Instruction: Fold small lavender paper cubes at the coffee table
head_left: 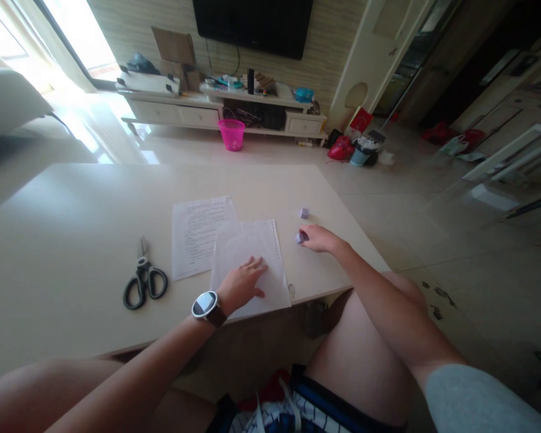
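Note:
My left hand (244,281) lies flat with spread fingers on a white sheet of paper (240,242), which has a row of small marks along its right edge. That sheet partly covers a printed page (197,231) on its left. To the right of the paper, my right hand (318,238) is closed around a small whitish-purple block (299,238), held at the tabletop; its exact kind is too small to tell. A similar small block (304,213) rests just beyond it. Scissors with black handles (145,278) lie left of the pages, blades pointing away.
The pale table (94,216) ends at a near edge by my legs and at a slanted right edge. Past it stand a pink basket (232,135), a low TV cabinet (171,113) with clutter on top, and bags (341,148) beside a bin (359,157).

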Available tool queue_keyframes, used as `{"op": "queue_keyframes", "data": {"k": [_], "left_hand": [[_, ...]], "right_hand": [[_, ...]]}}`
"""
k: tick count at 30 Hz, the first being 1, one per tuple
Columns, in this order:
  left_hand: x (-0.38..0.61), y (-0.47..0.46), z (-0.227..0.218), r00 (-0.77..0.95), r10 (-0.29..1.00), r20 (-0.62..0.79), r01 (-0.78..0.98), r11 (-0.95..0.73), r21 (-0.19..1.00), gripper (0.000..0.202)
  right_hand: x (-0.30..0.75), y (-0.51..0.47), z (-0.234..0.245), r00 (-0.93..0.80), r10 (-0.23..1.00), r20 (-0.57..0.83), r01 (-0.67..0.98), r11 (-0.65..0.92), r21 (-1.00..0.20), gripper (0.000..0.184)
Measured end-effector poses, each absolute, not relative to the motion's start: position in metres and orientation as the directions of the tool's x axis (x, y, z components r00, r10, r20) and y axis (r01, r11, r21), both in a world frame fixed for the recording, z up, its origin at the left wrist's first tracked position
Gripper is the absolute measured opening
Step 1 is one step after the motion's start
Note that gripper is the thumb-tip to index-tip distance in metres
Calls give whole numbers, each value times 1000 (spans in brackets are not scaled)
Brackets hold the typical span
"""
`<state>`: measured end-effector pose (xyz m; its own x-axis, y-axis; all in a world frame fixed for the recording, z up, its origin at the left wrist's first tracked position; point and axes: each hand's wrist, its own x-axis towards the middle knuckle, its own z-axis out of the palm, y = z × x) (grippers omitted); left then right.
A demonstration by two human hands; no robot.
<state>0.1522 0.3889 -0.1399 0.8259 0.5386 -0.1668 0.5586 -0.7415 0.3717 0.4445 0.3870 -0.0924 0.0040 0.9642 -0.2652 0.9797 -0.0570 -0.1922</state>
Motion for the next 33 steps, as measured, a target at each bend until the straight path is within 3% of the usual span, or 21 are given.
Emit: {"op": "queue_keyframes", "data": {"k": [3, 7, 14, 18, 24, 28, 33], "left_hand": [[152, 389, -141, 824, 539, -176, 563, -741, 366, 72], [152, 388, -142, 823, 541, -173, 563, -740, 367, 72], [152, 388, -142, 824, 542, -168, 562, -740, 370, 72], [152, 388, -143, 823, 543, -164, 562, -737, 376, 71], [152, 387, -143, 821, 544, -173, 565, -732, 379, 71], [152, 387, -142, 823, 541, -174, 563, -737, 374, 73], [152, 387, -141, 818, 545, -185, 572, -733, 369, 75]], "right_hand": [[460, 385, -84, -72, 954, -292, 951, -22, -307, 22], [474, 375, -84, -226, 869, -440, 882, -10, -472, 25], [469, 374, -90, -304, 766, -567, 830, -79, -552, 34], [469, 378, -95, -281, 786, -551, 840, -77, -538, 32], [479, 386, -96, -94, 934, -346, 931, -41, -364, 31], [481, 386, -93, -76, 908, -411, 944, -68, -324, 26], [478, 384, -96, -186, 856, -482, 917, -25, -398, 27]]}}
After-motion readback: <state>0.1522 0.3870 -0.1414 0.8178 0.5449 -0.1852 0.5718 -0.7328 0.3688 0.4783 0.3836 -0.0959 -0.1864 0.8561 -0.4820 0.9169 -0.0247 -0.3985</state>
